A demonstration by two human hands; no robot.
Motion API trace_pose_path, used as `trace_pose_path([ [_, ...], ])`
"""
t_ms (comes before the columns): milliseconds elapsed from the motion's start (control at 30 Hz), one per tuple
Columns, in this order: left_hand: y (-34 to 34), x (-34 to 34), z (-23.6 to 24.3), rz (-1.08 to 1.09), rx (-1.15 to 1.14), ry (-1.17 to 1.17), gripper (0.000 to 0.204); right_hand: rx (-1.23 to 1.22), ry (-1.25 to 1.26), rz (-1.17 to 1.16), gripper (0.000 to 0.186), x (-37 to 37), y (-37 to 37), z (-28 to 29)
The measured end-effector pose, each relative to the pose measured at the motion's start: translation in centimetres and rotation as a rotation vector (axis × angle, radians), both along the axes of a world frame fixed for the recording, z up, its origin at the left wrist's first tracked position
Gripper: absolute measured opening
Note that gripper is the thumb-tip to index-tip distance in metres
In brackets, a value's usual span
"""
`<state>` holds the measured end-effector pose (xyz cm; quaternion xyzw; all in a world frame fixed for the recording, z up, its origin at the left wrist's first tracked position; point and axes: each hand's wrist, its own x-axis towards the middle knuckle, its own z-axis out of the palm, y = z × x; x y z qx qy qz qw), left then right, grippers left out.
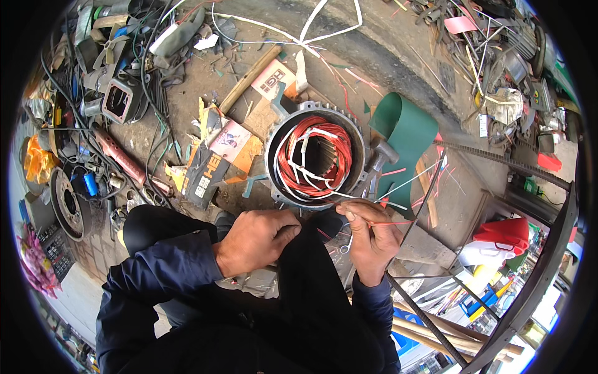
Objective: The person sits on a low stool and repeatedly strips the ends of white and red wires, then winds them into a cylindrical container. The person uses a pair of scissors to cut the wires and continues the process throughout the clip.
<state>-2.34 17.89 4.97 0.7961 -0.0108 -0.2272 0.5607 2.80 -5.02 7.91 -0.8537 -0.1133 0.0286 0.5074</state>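
In front of my knees stands an open motor stator housing (271, 167), a round grey metal shell with ribs. Coils of red winding wire (293, 163) line its inside, with white sleeves and ties across them. A white-sleeved lead runs from the coils toward my right hand (372, 240). That hand is raised to the right of the housing, its thumb and fingers pinching a thin red wire (398, 223) whose end sticks out to the right. On my knee rests my left hand (256, 242), closed in a fist; whatever its fingers may hold is hidden.
A hammer (381, 154) and a curled green sheet (405, 128) lie right of the housing. Cardboard pieces (232, 140) and a wooden stick (249, 80) are to its left. Scrap parts and cables crowd the far left. A dark metal frame (541, 274) stands at my right.
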Motion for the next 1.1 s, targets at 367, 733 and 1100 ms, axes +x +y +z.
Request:
trace_pose_path([
  [367,0.7,1.7,0.9,0.151,-0.039,-0.051,0.013,0.010,0.076,0.008,0.009,-1.6,0.0,-2.8],
  [733,-0.9,5.0,2.0,0.115,-0.098,-0.343,0.014,-0.097,0.106,0.027,0.007,0.4,1.3,-3.0],
  [1100,-3.7,6.4,2.6,0.025,0.096,-0.642,0.013,-0.297,0.036,0.059,0.020,1.0,1.6,-2.9],
])
